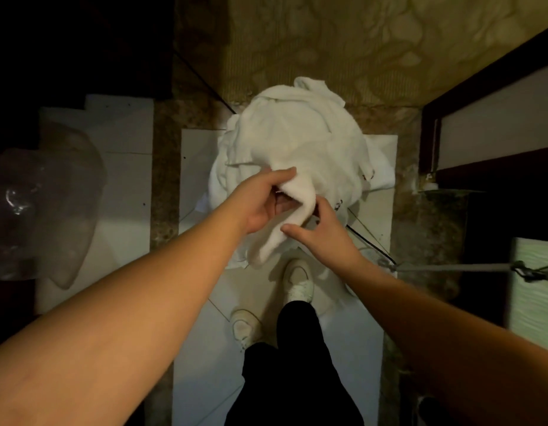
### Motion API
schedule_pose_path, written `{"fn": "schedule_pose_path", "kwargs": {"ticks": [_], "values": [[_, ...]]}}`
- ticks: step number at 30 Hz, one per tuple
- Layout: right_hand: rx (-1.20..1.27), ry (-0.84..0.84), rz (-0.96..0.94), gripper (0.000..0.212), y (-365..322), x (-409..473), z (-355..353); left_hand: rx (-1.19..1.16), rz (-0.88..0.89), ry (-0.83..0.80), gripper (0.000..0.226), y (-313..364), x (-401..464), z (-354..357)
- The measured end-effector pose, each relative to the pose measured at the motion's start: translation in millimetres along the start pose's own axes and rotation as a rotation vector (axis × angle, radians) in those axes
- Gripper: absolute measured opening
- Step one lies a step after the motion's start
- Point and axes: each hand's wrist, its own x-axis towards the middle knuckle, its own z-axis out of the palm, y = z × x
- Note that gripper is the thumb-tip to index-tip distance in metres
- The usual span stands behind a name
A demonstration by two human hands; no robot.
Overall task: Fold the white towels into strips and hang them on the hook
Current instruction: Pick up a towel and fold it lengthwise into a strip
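Both hands are working on one white towel pulled up from the heap. The left hand (260,201) is gripping a bunched fold of that towel (285,222), thumb on top and fingers curled underneath it. The right hand (318,229) is meeting it from the other side, thumb stretched along the hanging end and fingers bent in against the cloth, so it appears to be pinching the same piece, though the fingertips are hidden behind the fabric.

Just beyond both hands, the pile of white towels (294,139) is lying crumpled and unfolded, and the held towel is still running into it. Below the hands, the person's pale shoes (298,281) are standing on white floor tiles (205,167). Off to the right hand's side, a grey strap (451,267) is stretching toward a metal clip (524,270); whether that is the hook, I cannot tell.

By my reading, the work is sitting at its start: one towel is being singled out, with no folding done yet. Next, the hands would need to draw this towel clear of the heap, find its edges, spread it flat between them, then fold it lengthwise into a strip.
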Motion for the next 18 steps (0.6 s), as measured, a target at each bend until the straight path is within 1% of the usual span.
{"fn": "schedule_pose_path", "kwargs": {"ticks": [3, 5, 6, 9, 10, 11, 12, 13, 15, 16, 18], "values": [[0.017, 0.094, -0.036, 0.054, -34.7, -17.0, -5.7, -0.05, 0.003, -0.036, 0.017, 22.2, -29.7, 22.8], [0.064, 0.154, -0.061, 0.053, -59.5, -29.1, -10.3, -0.086, 0.031, -0.051, 0.017, 36.7, -51.3, 38.8], [0.081, 0.178, -0.072, 0.059, -70.9, -36.2, -12.4, -0.112, 0.049, -0.055, 0.017, 44.0, -62.1, 46.6], [0.041, 0.241, -0.091, 0.092, -99.5, -56.3, -14.2, -0.167, 0.118, -0.056, 0.015, 64.3, -93.8, 69.1], [0.016, 0.27, -0.086, 0.095, -106.7, -60.9, -13.8, -0.187, 0.138, -0.058, 0.015, 70.5, -104.9, 76.7], [-0.011, 0.307, -0.07, 0.091, -113.8, -65.3, -13.6, -0.205, 0.152, -0.063, 0.015, 76.3, -117.1, 84.4], [-0.035, 0.341, -0.044, 0.082, -120.7, -69.0, -14.3, -0.22, 0.163, -0.067, 0.015, 82.0, -130.6, 92.6], [-0.056, 0.365, -0.012, 0.065, -127.2, -72.4, -16.3, -0.232, 0.174, -0.065, 0.015, 87.7, -144.8, 100.6], [-0.078, 0.393, 0.029, 0.025, -139.7, -81.2, -22.2, -0.264, 0.216, -0.044, 0.014, 100.1, -173.6, 115.4], [-0.067, 0.404, 0.025, 0.015, -146.5, -87.7, -26.6, -0.28, 0.245, -0.031, 0.013, 106.8, -189.0, 121.2], [-0.057, 0.417, -0.008, 0.014, -164.2, -105.7, -38.2, -0.3, 0.308, -0.003, 0.011, 120.9, -220.6, 129.9]]}}
